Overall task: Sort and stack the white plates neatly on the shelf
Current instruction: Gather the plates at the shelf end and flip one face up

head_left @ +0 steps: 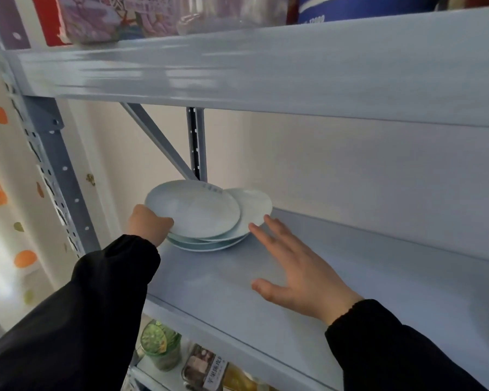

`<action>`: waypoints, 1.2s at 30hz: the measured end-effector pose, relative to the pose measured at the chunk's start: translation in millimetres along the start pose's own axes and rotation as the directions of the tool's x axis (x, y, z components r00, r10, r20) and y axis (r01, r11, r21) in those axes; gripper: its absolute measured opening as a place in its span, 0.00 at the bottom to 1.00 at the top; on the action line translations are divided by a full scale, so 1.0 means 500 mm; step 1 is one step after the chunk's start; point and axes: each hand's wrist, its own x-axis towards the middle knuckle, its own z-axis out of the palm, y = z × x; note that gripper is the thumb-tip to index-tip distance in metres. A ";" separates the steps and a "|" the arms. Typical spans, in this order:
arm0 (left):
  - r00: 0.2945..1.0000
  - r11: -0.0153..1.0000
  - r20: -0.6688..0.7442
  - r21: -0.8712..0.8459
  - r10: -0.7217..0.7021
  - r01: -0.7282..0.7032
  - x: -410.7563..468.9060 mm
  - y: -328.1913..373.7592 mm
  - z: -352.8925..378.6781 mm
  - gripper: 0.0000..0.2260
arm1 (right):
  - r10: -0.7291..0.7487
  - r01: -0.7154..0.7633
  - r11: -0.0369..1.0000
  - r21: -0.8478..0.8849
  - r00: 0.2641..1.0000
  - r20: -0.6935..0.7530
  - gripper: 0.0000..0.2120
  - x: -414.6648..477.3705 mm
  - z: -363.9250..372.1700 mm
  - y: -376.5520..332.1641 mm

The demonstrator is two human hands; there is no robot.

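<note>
White plates are piled unevenly at the shelf's back-left corner. Their left edge is gripped by the left hand; the right hand is spread flat, touching the offset plate's rim. Squaring-up appears underway; an inward nudge is probably needed.

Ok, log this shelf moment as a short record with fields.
shelf: grey metal shelf
plates: white plates stacked unevenly at the left back, one sticking out to the right
left hand: left hand grips the stack's left edge
right hand: right hand open, fingers spread near the stack's right side
</note>
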 end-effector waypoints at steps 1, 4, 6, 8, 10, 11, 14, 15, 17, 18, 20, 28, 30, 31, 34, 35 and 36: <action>1.000 0.998 -0.006 0.060 0.017 -0.017 0.002 -0.008 -0.001 0.24 | 0.002 -0.002 1.000 0.003 1.000 -0.001 0.42 0.000 0.001 0.002; 1.000 0.998 0.015 0.070 0.006 -0.007 0.009 -0.027 -0.001 0.38 | 0.004 -0.004 1.000 0.003 1.000 -0.009 0.42 0.000 0.001 0.004; 1.000 1.000 0.023 0.022 0.021 -0.021 0.004 -0.026 -0.003 0.42 | 0.003 -0.003 1.000 -0.003 1.000 -0.004 0.41 0.000 0.002 0.003; 0.998 0.998 0.024 0.019 0.054 -0.054 -0.011 -0.016 -0.007 0.41 | 0.005 -0.005 1.000 0.000 1.000 -0.001 0.41 -0.001 0.002 0.003; 0.996 0.994 0.018 0.067 0.089 -0.090 -0.017 -0.011 -0.010 0.38 | 0.006 -0.005 1.000 0.004 1.000 -0.004 0.41 -0.001 0.003 0.004; 0.993 0.989 0.007 0.097 0.115 -0.115 -0.020 -0.009 -0.013 0.37 | 0.006 -0.006 1.000 0.003 1.000 -0.005 0.41 -0.001 0.003 0.005; 0.966 0.950 -0.056 0.202 0.253 -0.237 -0.037 -0.002 -0.025 0.36 | 0.016 -0.016 1.000 -0.007 1.000 -0.004 0.41 -0.001 0.003 0.006; 0.946 0.928 -0.077 0.236 0.314 -0.289 -0.046 0.002 -0.027 0.35 | 0.019 -0.019 1.000 -0.007 1.000 -0.006 0.41 -0.001 0.003 0.007; 0.882 0.860 -0.108 0.304 0.458 -0.410 -0.064 0.012 -0.030 0.35 | 0.026 -0.026 1.000 -0.001 1.000 -0.008 0.41 0.000 0.004 0.008; 0.840 0.816 -0.112 0.336 0.531 -0.471 -0.073 0.018 -0.029 0.35 | 0.029 -0.029 1.000 0.001 1.000 -0.009 0.42 -0.001 0.005 0.009; 0.759 0.730 -0.089 0.366 0.645 -0.578 -0.094 0.030 -0.026 0.34 | 0.039 -0.039 0.999 0.004 0.999 -0.011 0.42 -0.002 0.005 0.013; 0.611 0.584 0.207 0.179 0.764 -0.792 -0.206 0.069 0.035 0.36 | 0.158 -0.157 0.987 0.020 0.986 -0.045 0.43 -0.029 -0.015 0.023; 0.560 0.535 0.261 0.163 0.787 -0.829 -0.229 0.075 0.054 0.37 | 0.193 -0.193 0.981 0.001 0.980 -0.051 0.44 -0.042 -0.026 0.028; 0.541 0.516 0.281 0.163 0.793 -0.841 -0.238 0.079 0.062 0.38 | 0.207 -0.208 0.978 -0.013 0.977 -0.053 0.44 -0.050 -0.032 0.032; 0.496 0.470 0.324 0.160 0.806 -0.868 -0.266 0.095 0.090 0.40 | 0.241 -0.245 0.967 -0.064 0.969 -0.056 0.44 -0.085 -0.054 0.049; 0.483 0.460 0.337 0.151 0.809 -0.875 -0.277 0.102 0.100 0.40 | 0.250 -0.254 0.964 -0.080 0.966 -0.061 0.44 -0.100 -0.062 0.057; 0.465 0.446 0.347 0.139 0.814 -0.884 -0.288 0.108 0.111 0.40 | 0.259 -0.265 0.960 -0.094 0.963 -0.069 0.44 -0.114 -0.071 0.064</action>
